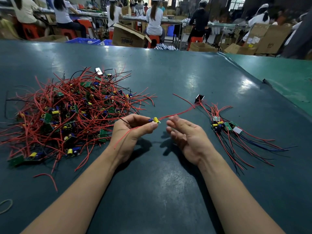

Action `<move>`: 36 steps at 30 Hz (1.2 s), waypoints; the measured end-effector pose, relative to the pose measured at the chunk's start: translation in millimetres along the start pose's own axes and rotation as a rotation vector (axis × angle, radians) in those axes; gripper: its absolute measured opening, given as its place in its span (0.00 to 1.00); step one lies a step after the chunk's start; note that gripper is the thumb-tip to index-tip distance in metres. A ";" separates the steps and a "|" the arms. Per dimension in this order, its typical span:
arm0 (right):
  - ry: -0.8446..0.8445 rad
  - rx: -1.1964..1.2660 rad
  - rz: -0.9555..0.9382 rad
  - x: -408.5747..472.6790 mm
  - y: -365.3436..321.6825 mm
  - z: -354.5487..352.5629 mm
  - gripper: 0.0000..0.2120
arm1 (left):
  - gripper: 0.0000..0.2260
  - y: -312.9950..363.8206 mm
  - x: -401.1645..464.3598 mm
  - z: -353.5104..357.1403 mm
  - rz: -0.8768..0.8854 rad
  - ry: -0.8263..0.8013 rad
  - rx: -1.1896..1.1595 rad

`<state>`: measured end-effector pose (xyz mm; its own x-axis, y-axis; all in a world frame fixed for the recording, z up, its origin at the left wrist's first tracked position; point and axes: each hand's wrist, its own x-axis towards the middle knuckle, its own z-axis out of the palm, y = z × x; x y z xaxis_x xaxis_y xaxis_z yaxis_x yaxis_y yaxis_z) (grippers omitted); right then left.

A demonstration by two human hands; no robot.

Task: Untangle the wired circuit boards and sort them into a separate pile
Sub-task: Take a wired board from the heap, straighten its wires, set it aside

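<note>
A big tangled heap of small green circuit boards with red and black wires [67, 112] lies on the left of the dark green table mat [168, 78]. A small sorted pile of boards [224, 126] lies on the right, its wires fanned toward the near right. My left hand [133, 130] pinches one board with a yellow capacitor [155, 120] above the mat. Its red wire [179, 113] stretches right past my right hand [185, 134], which hovers beside the board with relaxed fingers and holds nothing.
A small black and white part [199, 98] lies near the far end of the stretched wire. A loose red wire [49, 179] and a rubber band [5, 206] lie at the near left. Beyond the table's far edge, seated workers and cardboard boxes [128, 37] fill the room.
</note>
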<state>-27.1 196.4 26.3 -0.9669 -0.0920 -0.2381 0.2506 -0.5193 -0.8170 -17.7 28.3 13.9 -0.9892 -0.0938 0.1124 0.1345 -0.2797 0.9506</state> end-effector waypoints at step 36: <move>0.540 0.158 -0.483 13.5 -16.0 -24.9 0.10 | 0.09 1.0 4.1 -6.4 0.019 0.038 -0.169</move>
<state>-43.0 224.7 23.1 -0.7991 0.5870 -0.1298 -0.2456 -0.5158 -0.8207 -21.2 21.5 13.5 -0.9840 -0.1354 0.1156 0.1639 -0.4343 0.8857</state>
